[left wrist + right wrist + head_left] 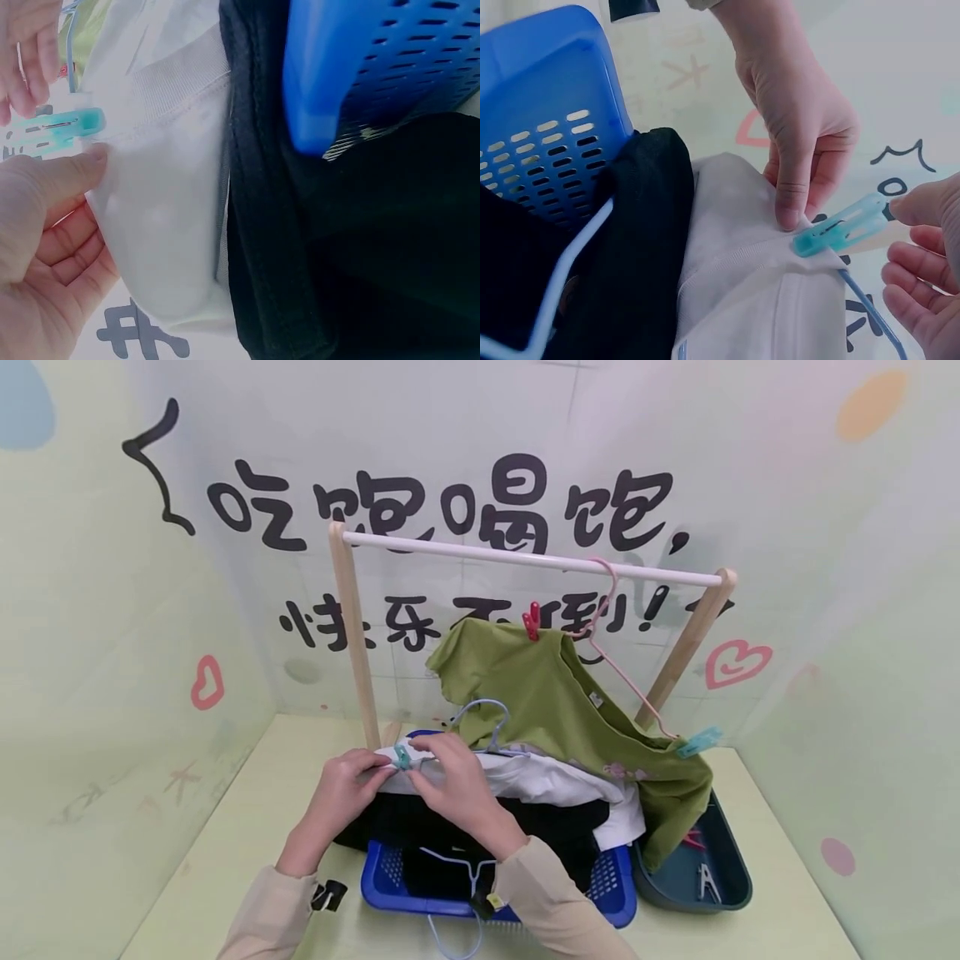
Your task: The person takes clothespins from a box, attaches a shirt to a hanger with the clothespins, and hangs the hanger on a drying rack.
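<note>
A white shirt [555,781] lies over black clothing, with a light blue hanger [874,315] inside it. A teal clothespin [832,232] bites the shirt's edge where it meets the hanger. My left hand [337,797] pinches the white fabric between thumb and fingers right beside the clothespin. On the clothespin's other side, my right hand [465,789] has its thumb at the handle end, fingers loosely bent and apart from it. Behind, a green shirt [510,685] hangs tilted from a pink hanger [626,681], held by a red clothespin [532,621] and another teal clothespin [701,742].
A wooden rack with a white rail [525,558] stands at the back. The blue basket [420,903] holds black clothing [555,818], and a blue hanger [474,881] lies across its front. To the right, a dark green bin [738,877] contains red and white clothespins.
</note>
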The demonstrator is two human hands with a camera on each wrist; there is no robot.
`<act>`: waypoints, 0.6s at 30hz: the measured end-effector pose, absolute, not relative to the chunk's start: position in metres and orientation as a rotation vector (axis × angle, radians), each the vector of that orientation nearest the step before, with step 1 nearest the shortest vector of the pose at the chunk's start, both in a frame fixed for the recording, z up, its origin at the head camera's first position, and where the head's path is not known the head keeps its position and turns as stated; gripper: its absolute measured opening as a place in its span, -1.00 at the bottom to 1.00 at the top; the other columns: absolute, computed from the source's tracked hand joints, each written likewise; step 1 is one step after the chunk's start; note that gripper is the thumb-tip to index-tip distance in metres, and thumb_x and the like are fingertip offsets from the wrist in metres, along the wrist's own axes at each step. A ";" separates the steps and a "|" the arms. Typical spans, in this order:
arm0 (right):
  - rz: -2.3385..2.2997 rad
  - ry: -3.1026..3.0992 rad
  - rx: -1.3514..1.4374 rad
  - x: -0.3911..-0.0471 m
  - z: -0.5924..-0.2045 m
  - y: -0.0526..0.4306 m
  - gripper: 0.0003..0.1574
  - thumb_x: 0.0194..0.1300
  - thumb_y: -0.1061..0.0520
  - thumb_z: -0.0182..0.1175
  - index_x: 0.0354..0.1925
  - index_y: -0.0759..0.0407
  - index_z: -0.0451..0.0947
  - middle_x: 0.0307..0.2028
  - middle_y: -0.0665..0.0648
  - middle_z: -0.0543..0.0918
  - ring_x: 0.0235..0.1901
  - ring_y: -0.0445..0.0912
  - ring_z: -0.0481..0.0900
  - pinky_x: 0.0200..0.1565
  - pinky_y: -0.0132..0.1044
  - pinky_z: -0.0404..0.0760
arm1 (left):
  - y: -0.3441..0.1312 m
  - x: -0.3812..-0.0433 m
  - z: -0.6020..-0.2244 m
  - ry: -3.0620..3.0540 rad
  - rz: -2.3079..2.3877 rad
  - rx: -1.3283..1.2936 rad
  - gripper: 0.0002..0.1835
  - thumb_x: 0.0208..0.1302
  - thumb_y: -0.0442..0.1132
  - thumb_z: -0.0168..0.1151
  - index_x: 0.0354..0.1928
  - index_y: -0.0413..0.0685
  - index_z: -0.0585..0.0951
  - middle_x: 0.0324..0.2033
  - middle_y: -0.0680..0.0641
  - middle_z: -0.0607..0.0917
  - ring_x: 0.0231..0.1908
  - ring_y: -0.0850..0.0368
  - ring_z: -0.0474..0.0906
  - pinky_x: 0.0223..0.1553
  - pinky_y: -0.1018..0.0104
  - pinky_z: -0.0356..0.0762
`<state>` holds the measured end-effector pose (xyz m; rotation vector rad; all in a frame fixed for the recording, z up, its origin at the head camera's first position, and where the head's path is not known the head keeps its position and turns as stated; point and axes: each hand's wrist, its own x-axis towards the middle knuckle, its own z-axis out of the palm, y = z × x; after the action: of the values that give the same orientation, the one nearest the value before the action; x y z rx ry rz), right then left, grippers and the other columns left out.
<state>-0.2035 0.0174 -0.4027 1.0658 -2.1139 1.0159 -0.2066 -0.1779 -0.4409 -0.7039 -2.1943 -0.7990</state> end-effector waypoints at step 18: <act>1.137 -1.949 0.889 -0.164 -0.435 0.120 -0.54 -0.20 0.45 0.41 -0.22 0.32 0.57 -0.31 0.21 0.65 -0.30 0.02 0.62 -0.17 -0.40 0.57 | -0.176 -0.207 -0.438 -2.191 -0.787 -0.697 -0.81 -0.27 -0.52 0.50 -0.52 -0.29 0.67 -0.55 -0.13 0.67 -0.51 0.04 0.62 -0.46 0.17 0.60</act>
<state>-0.1642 0.1200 -0.4351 0.8892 -1.9492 1.1371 -0.2068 -0.1763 -0.4383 -0.6973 -2.1908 -0.7873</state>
